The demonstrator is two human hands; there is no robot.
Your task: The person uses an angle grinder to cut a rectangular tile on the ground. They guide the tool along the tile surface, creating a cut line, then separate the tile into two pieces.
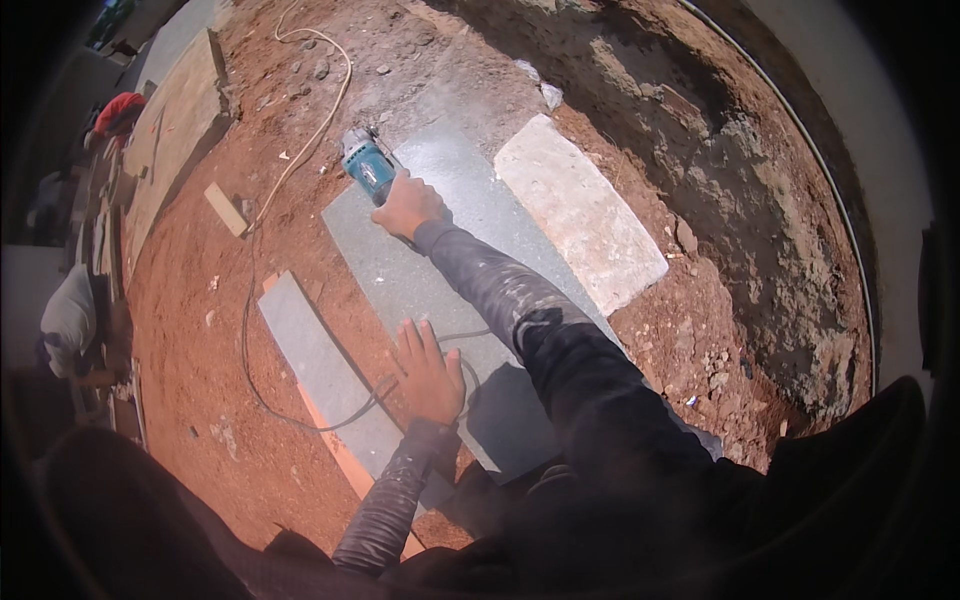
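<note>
Your left hand (428, 372) lies flat, fingers spread, on the grey stone slab (420, 260). Farther out, your right hand (406, 205) grips the teal angle grinder (366, 166) on that slab.

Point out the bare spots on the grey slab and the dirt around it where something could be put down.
Free: the grey slab between the right hand on the blue grinder and the flat left hand; red dirt left of the narrow grey strip. Crowded: the cord loops beside the strip; rubble lies right of the pale stone slab.
</note>
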